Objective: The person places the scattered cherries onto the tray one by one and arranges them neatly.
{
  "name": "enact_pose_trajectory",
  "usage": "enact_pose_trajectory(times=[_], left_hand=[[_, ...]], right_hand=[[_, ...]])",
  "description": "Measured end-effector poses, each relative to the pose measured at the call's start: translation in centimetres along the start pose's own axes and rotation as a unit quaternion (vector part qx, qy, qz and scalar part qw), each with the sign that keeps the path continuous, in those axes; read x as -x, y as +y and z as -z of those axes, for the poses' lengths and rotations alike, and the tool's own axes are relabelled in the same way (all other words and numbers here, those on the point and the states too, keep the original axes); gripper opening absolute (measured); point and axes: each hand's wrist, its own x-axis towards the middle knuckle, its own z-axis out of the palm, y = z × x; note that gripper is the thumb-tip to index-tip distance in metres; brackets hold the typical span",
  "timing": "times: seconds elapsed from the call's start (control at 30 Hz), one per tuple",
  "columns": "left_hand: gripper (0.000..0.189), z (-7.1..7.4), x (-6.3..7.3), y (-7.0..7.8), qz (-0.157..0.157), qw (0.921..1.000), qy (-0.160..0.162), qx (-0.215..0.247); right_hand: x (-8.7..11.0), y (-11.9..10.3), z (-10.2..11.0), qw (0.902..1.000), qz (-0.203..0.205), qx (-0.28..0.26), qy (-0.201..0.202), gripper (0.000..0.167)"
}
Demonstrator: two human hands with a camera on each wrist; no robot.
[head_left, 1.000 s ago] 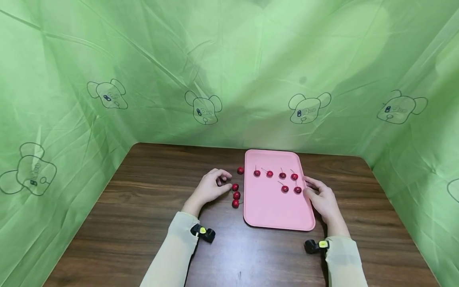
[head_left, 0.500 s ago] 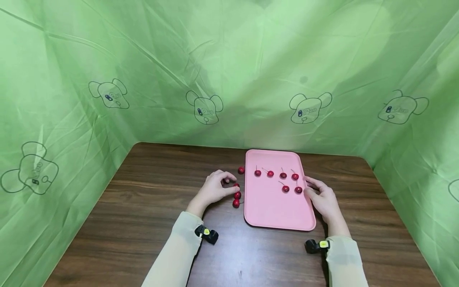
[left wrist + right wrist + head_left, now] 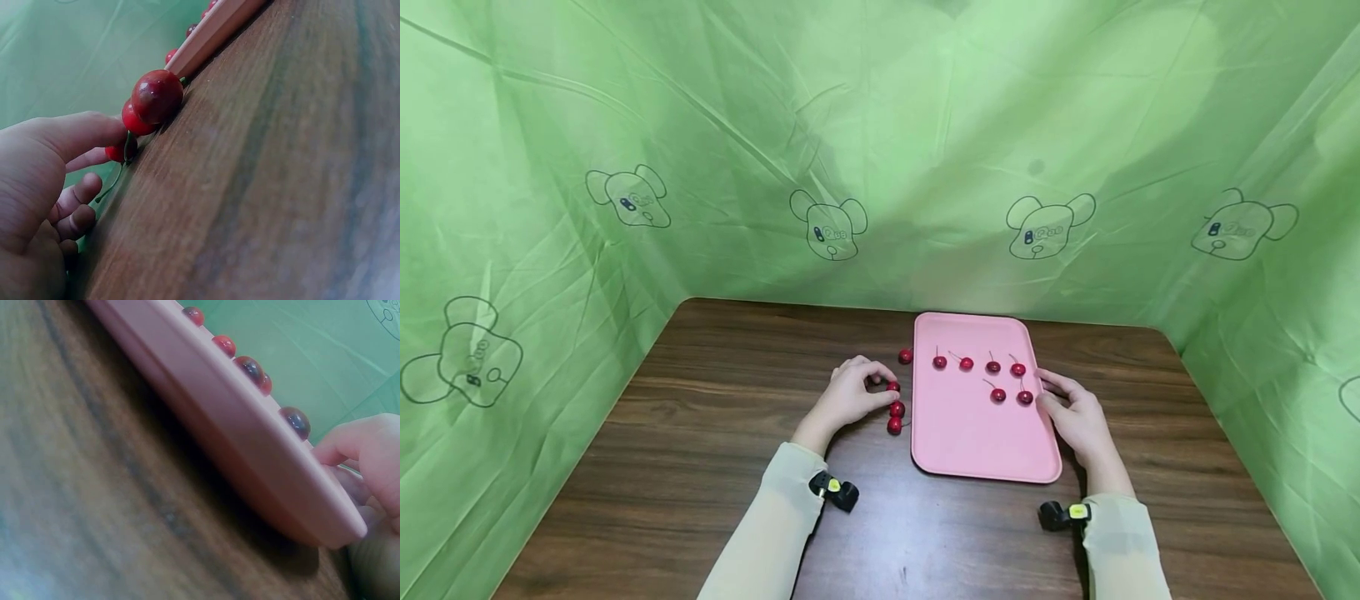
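Left of the pink tray (image 3: 985, 450), my left hand (image 3: 848, 396) pinches a red cherry (image 3: 892, 387) between thumb and index finger. In the left wrist view that cherry (image 3: 117, 152) shows partly behind the thumb, near a green stem, while the other fingers curl loosely. Two more cherries (image 3: 895, 417) lie just in front of it on the table. Another cherry (image 3: 906, 356) sits farther back by the tray's left edge. My right hand (image 3: 1077, 414) grips the tray's right rim, its thumb on the edge in the right wrist view (image 3: 340, 442).
Several stemmed cherries (image 3: 992, 367) lie in two rows on the back half of the tray. The dark wooden table (image 3: 700, 433) ends at green cloth walls (image 3: 925, 167) at the back and sides.
My left hand has moved slightly right, and its thumb and index finger have closed round the rearmost cherry of the near group. The right hand stays on the tray rim.
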Motion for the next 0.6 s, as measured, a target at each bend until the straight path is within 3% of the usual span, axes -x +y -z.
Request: enact_pose_trajectory(times=[0.2, 0.6], left_hand=[[0.017, 0.04, -0.07, 0.02, 0.004, 0.9999, -0.002, 0.010], [0.024, 0.28, -0.10, -0.17, -0.020, 0.9998, -0.002, 0.002]], right_hand=[[0.05, -0.07, 0.03, 1.0000, -0.006, 0.002, -0.003, 0.050], [-0.06, 0.10, -0.05, 1.0000, -0.001, 0.001, 0.001, 0.049]])
